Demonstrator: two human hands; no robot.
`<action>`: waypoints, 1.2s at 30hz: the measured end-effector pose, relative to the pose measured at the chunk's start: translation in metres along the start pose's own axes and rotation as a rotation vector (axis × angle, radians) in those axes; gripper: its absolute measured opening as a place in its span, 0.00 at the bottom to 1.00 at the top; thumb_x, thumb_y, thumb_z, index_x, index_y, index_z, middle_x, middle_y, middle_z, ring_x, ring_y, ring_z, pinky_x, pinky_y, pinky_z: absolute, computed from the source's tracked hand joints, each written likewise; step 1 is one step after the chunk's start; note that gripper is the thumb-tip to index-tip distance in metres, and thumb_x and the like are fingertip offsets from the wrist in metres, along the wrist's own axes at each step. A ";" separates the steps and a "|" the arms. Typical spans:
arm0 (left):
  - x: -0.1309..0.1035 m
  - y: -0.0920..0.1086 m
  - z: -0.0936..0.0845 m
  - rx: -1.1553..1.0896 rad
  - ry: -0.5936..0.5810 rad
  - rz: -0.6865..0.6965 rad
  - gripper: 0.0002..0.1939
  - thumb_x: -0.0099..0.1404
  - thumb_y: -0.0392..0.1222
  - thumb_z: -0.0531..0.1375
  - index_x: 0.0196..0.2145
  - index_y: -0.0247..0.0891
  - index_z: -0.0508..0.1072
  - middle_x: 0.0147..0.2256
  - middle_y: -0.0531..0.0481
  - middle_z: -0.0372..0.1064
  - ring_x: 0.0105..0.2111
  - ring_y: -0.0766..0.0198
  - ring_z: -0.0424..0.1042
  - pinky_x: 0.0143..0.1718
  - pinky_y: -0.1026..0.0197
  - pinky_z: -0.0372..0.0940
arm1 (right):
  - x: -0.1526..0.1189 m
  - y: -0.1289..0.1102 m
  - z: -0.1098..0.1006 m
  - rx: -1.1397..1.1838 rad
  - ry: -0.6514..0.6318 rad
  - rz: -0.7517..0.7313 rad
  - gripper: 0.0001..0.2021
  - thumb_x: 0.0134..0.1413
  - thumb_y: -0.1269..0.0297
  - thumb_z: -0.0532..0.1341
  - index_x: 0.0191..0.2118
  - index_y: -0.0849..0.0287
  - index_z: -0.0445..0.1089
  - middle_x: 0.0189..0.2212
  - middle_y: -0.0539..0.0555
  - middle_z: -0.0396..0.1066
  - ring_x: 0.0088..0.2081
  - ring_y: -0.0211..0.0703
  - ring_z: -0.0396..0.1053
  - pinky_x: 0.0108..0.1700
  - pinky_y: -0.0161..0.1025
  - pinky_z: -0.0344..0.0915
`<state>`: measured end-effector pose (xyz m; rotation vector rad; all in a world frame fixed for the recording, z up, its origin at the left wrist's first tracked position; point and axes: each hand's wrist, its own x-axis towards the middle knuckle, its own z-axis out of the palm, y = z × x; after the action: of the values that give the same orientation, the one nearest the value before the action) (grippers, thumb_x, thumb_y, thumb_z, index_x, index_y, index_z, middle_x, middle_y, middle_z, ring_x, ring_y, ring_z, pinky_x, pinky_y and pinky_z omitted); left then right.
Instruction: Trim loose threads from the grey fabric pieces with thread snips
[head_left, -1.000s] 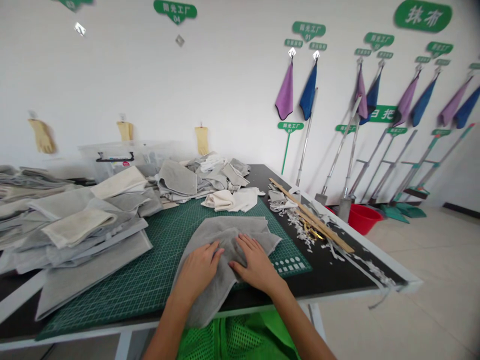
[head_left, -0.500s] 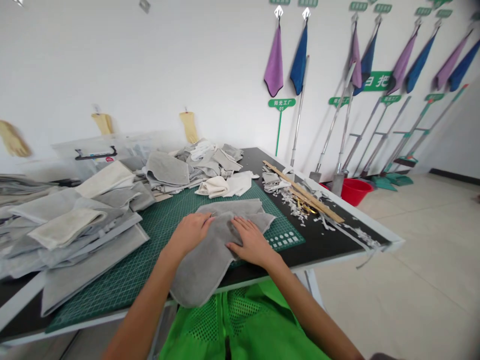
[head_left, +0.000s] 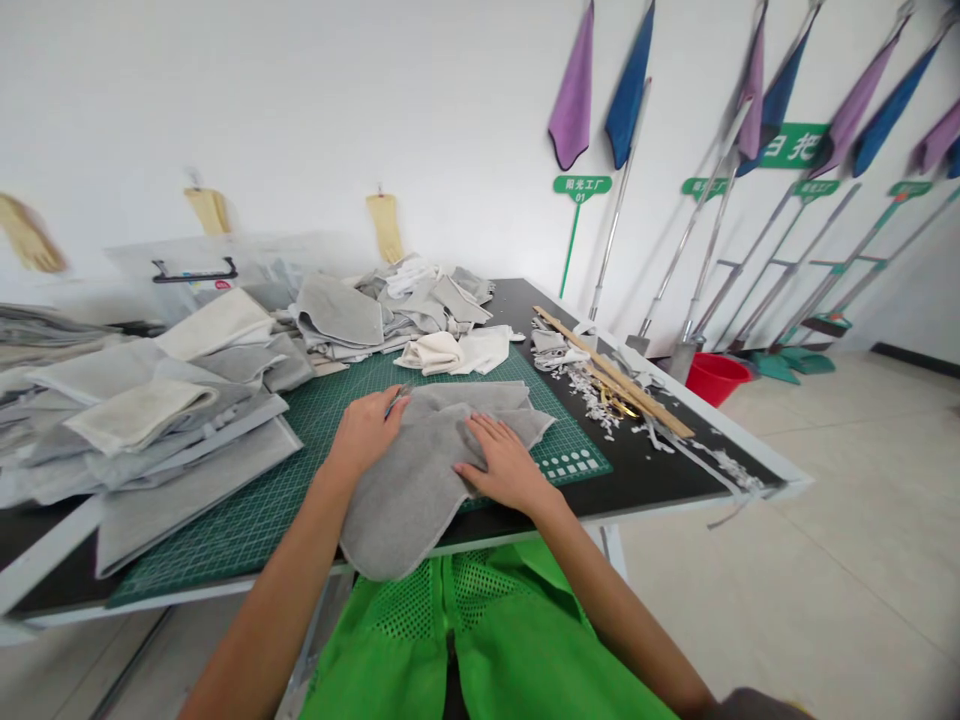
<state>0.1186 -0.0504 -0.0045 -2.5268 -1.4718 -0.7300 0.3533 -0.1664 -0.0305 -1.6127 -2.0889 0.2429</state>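
Observation:
Grey cloth pieces [head_left: 409,500] lie in front of me on the green cutting mat [head_left: 300,480], the lowest one hanging a little over the table's front edge. My left hand [head_left: 369,428] is closed at their upper left, with a small pointed tool [head_left: 397,398] between thumb and fingers; most of the tool is hidden, so I cannot make out its kind. On the right part of the cloth, my right hand [head_left: 504,465] lies flat with its fingers spread, pressing on the fabric.
Stacked grey and white cloths [head_left: 187,430] cover the left side, with another heap [head_left: 397,310] behind. To the right are wooden strips [head_left: 615,375], gold-handled scissors [head_left: 619,400] and scraps. A clear box [head_left: 195,270] stands by the wall; a red bucket [head_left: 716,378] is on the floor.
My left hand has moved slightly left, off the middle of the cloth, and the tool in it shows more. My right hand stays on the cloth. The camera view has shifted slightly.

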 end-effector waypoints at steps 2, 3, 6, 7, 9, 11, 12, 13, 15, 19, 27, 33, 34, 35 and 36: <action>0.000 -0.002 0.000 0.013 -0.013 -0.017 0.25 0.74 0.51 0.46 0.54 0.33 0.73 0.46 0.38 0.77 0.48 0.53 0.75 0.52 0.56 0.65 | 0.000 0.000 0.000 -0.001 -0.002 -0.003 0.37 0.60 0.52 0.60 0.69 0.64 0.52 0.70 0.64 0.51 0.71 0.54 0.48 0.71 0.53 0.42; 0.000 -0.003 0.000 0.017 -0.028 -0.016 0.24 0.74 0.51 0.47 0.52 0.34 0.75 0.44 0.38 0.78 0.48 0.52 0.75 0.52 0.56 0.65 | 0.000 0.000 0.000 -0.003 -0.004 -0.004 0.37 0.60 0.52 0.60 0.70 0.64 0.52 0.70 0.64 0.51 0.71 0.54 0.48 0.71 0.53 0.42; 0.000 -0.002 -0.001 0.025 -0.052 -0.021 0.22 0.74 0.49 0.48 0.48 0.36 0.77 0.43 0.40 0.78 0.47 0.52 0.76 0.50 0.56 0.65 | 0.000 -0.001 -0.001 -0.006 -0.007 -0.002 0.37 0.61 0.52 0.59 0.70 0.64 0.52 0.70 0.64 0.51 0.71 0.54 0.47 0.71 0.54 0.42; -0.001 -0.002 -0.001 0.029 -0.045 -0.032 0.23 0.74 0.50 0.47 0.50 0.36 0.76 0.44 0.39 0.78 0.47 0.52 0.76 0.50 0.56 0.65 | 0.000 -0.001 -0.001 -0.005 -0.008 -0.002 0.36 0.61 0.52 0.59 0.70 0.64 0.52 0.70 0.64 0.51 0.71 0.54 0.47 0.71 0.54 0.42; -0.001 -0.002 -0.001 0.040 -0.024 -0.057 0.25 0.74 0.51 0.46 0.54 0.34 0.73 0.47 0.38 0.77 0.48 0.52 0.75 0.51 0.56 0.65 | 0.000 -0.001 -0.002 -0.003 -0.005 0.000 0.36 0.61 0.52 0.59 0.69 0.64 0.52 0.70 0.64 0.51 0.71 0.54 0.47 0.71 0.54 0.42; -0.001 -0.003 -0.001 0.049 -0.027 -0.069 0.25 0.74 0.51 0.46 0.55 0.34 0.73 0.47 0.37 0.77 0.47 0.51 0.75 0.50 0.55 0.65 | 0.000 -0.001 -0.002 -0.003 -0.008 -0.001 0.36 0.61 0.52 0.59 0.69 0.64 0.52 0.70 0.64 0.51 0.71 0.54 0.48 0.71 0.54 0.42; -0.002 -0.004 -0.001 0.052 -0.040 -0.069 0.25 0.74 0.51 0.47 0.53 0.34 0.74 0.46 0.38 0.77 0.47 0.50 0.76 0.50 0.55 0.66 | 0.000 -0.001 -0.002 -0.005 -0.011 -0.002 0.37 0.61 0.52 0.60 0.69 0.65 0.53 0.70 0.64 0.51 0.71 0.54 0.48 0.71 0.53 0.43; -0.002 -0.004 -0.002 0.054 -0.056 -0.066 0.24 0.73 0.51 0.48 0.51 0.35 0.76 0.44 0.38 0.78 0.46 0.50 0.76 0.49 0.55 0.66 | 0.000 -0.001 -0.002 -0.006 -0.013 -0.001 0.37 0.60 0.52 0.60 0.69 0.65 0.53 0.70 0.64 0.51 0.71 0.54 0.48 0.71 0.53 0.42; -0.003 -0.007 -0.002 0.059 -0.076 -0.063 0.22 0.73 0.50 0.49 0.47 0.36 0.78 0.42 0.39 0.79 0.44 0.50 0.77 0.48 0.54 0.66 | 0.000 -0.001 -0.003 -0.006 -0.015 0.002 0.37 0.60 0.52 0.61 0.70 0.65 0.53 0.70 0.64 0.50 0.71 0.55 0.48 0.72 0.53 0.42; -0.005 -0.009 -0.004 0.064 -0.049 -0.077 0.24 0.74 0.50 0.47 0.52 0.34 0.75 0.46 0.37 0.77 0.46 0.50 0.76 0.49 0.54 0.66 | 0.000 -0.002 -0.004 -0.011 -0.012 0.008 0.37 0.60 0.52 0.61 0.70 0.65 0.53 0.70 0.64 0.50 0.71 0.55 0.48 0.72 0.53 0.43; -0.010 -0.017 -0.007 0.061 -0.063 -0.048 0.22 0.73 0.50 0.48 0.46 0.38 0.79 0.43 0.42 0.79 0.44 0.52 0.77 0.47 0.57 0.67 | -0.001 -0.003 -0.004 -0.013 -0.007 0.007 0.37 0.60 0.52 0.61 0.69 0.66 0.53 0.70 0.65 0.51 0.71 0.56 0.48 0.71 0.54 0.44; -0.037 -0.030 -0.019 0.064 0.044 -0.068 0.28 0.73 0.54 0.46 0.53 0.32 0.75 0.48 0.37 0.77 0.46 0.50 0.77 0.48 0.55 0.67 | -0.001 -0.001 -0.003 -0.008 0.016 -0.021 0.37 0.60 0.52 0.62 0.69 0.67 0.54 0.69 0.66 0.52 0.70 0.57 0.50 0.71 0.55 0.46; -0.043 -0.031 -0.022 0.059 0.044 -0.057 0.28 0.73 0.55 0.46 0.52 0.32 0.75 0.47 0.37 0.77 0.45 0.50 0.77 0.48 0.55 0.67 | -0.001 -0.001 -0.002 -0.008 0.018 -0.021 0.37 0.60 0.52 0.62 0.69 0.67 0.55 0.69 0.66 0.52 0.70 0.57 0.50 0.71 0.55 0.46; -0.048 -0.032 -0.025 0.053 0.041 -0.043 0.28 0.73 0.55 0.46 0.51 0.32 0.76 0.47 0.37 0.77 0.45 0.50 0.78 0.47 0.55 0.68 | -0.001 -0.001 -0.002 -0.008 0.020 -0.020 0.37 0.60 0.52 0.61 0.69 0.67 0.55 0.69 0.66 0.52 0.70 0.57 0.50 0.71 0.55 0.46; -0.052 -0.032 -0.028 0.047 0.039 -0.029 0.28 0.73 0.55 0.46 0.50 0.32 0.77 0.46 0.38 0.78 0.44 0.50 0.78 0.47 0.55 0.68 | -0.001 -0.001 -0.002 -0.006 0.024 -0.020 0.37 0.60 0.52 0.61 0.69 0.66 0.55 0.69 0.66 0.52 0.70 0.57 0.50 0.71 0.56 0.46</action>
<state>0.0609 -0.0846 -0.0080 -2.4477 -1.4984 -0.7360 0.3535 -0.1677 -0.0281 -1.5896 -2.0893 0.2098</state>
